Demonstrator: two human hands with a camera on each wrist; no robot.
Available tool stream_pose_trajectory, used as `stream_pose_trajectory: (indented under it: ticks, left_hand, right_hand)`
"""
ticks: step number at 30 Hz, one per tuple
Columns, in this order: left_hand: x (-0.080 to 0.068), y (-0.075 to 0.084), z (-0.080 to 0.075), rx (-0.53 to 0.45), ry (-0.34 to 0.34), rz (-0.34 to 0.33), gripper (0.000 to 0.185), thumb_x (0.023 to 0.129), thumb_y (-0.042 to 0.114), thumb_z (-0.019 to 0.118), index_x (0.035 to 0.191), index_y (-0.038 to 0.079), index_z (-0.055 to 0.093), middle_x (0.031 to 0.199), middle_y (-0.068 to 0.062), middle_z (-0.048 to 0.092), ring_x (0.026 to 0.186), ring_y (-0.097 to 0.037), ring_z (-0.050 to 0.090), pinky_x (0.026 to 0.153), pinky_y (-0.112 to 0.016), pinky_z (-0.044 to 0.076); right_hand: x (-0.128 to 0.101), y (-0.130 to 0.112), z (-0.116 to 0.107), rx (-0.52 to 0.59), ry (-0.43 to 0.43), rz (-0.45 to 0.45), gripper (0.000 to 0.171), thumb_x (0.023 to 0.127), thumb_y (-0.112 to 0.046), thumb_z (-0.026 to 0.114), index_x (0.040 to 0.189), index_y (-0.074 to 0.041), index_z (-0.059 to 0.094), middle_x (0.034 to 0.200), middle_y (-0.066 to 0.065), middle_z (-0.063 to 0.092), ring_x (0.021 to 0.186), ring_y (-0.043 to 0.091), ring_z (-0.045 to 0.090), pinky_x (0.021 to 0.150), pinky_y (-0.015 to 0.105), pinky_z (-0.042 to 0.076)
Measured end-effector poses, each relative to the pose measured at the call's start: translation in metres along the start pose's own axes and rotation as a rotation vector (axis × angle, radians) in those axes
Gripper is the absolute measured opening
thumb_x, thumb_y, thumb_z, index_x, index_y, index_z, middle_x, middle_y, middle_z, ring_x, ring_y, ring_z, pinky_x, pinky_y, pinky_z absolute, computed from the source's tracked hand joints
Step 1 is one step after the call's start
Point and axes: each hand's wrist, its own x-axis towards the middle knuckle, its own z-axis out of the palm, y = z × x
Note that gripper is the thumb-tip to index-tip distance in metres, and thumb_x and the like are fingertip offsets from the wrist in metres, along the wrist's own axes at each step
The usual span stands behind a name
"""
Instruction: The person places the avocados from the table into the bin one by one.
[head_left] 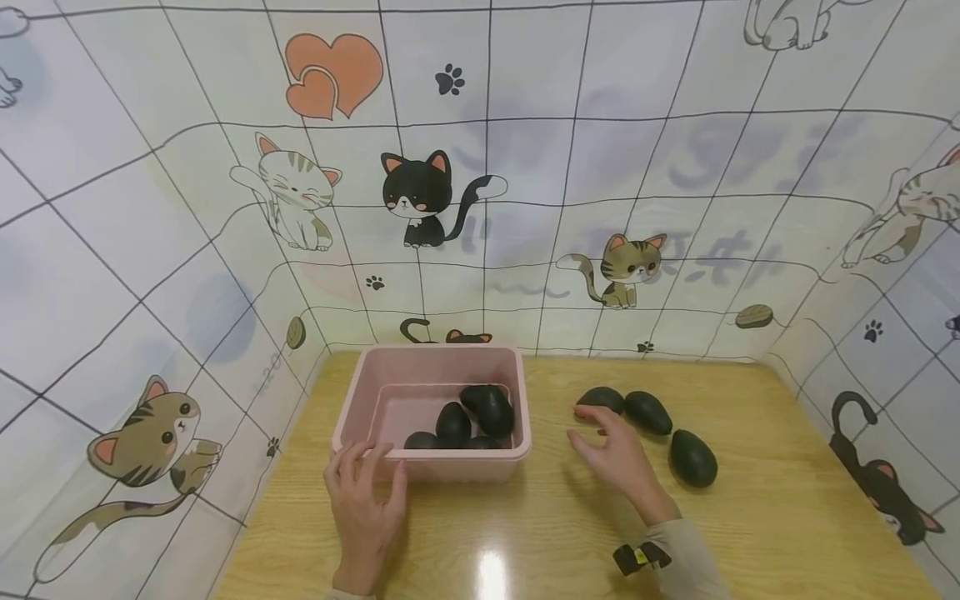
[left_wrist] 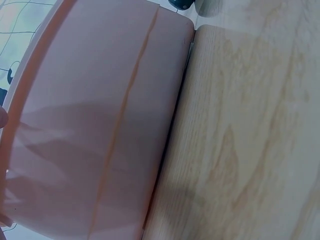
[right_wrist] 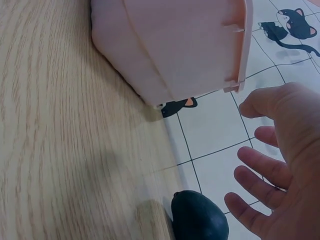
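Observation:
At the near left corner of a pink plastic bin (head_left: 431,468), my left hand (head_left: 363,508) rests its fingertips on the rim, thumb by the outer front wall. The left wrist view is filled mostly by the bin's side (left_wrist: 90,100), with one fingertip at the rim. Several dark green avocados (head_left: 453,425) lie in the bin, toward its right side. My right hand (head_left: 618,454) is over the table right of the bin, fingers spread and holding nothing. Its fingers overlap the leftmost avocado (head_left: 602,398) in the head view; below them in the right wrist view is an avocado (right_wrist: 200,217).
Two more avocados lie further right on the wooden table (head_left: 525,533): one avocado (head_left: 648,412) beside the leftmost, another avocado (head_left: 693,458) nearer. A white sheet (head_left: 525,158) printed with cats and grid lines stands behind and on both sides.

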Motion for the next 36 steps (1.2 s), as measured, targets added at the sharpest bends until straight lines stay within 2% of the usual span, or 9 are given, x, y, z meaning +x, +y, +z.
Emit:
stream_pose_trajectory:
  ticks: [8,17,27,36]
  left_hand:
    - [0.0,0.001,-0.002,0.016,-0.049,-0.035,0.029,0.089,0.027,0.074,0.112,0.009,0.073,0.122,-0.018,0.065,0.124,-0.045,0.048,0.113,-0.064,0.03]
    - [-0.001,-0.001,0.0,0.005,-0.021,-0.018,0.029,0.088,0.025,0.074,0.111,0.008,0.074,0.12,-0.017,0.066,0.123,-0.046,0.048,0.114,-0.062,0.03]
    - [0.0,0.0,-0.002,0.012,-0.055,-0.045,0.029,0.09,0.027,0.074,0.113,0.009,0.073,0.122,-0.018,0.066,0.126,-0.045,0.047,0.114,-0.066,0.029]
    - [0.0,0.001,-0.002,0.011,-0.042,-0.034,0.029,0.089,0.027,0.074,0.112,0.008,0.074,0.121,-0.018,0.066,0.126,-0.045,0.048,0.115,-0.065,0.029]
  right_hand:
    - [-0.003,0.006,-0.002,0.017,-0.019,0.053,0.042,0.095,-0.016,0.078,0.133,-0.002,0.069,0.132,0.017,0.073,0.121,0.04,0.068,0.096,0.06,0.056]
    - [-0.007,0.017,-0.007,-0.007,-0.015,0.057,0.044,0.095,-0.015,0.078,0.135,-0.001,0.068,0.132,0.017,0.072,0.121,0.038,0.068,0.095,0.059,0.057]
    - [-0.012,0.023,-0.012,-0.035,0.041,0.052,0.041,0.092,-0.013,0.081,0.13,-0.003,0.071,0.126,0.015,0.075,0.115,0.036,0.069,0.089,0.053,0.059]
    - [-0.017,0.029,-0.025,-0.043,0.027,0.091,0.043,0.095,-0.016,0.079,0.135,-0.003,0.069,0.132,0.016,0.072,0.12,0.038,0.067,0.094,0.057,0.057]
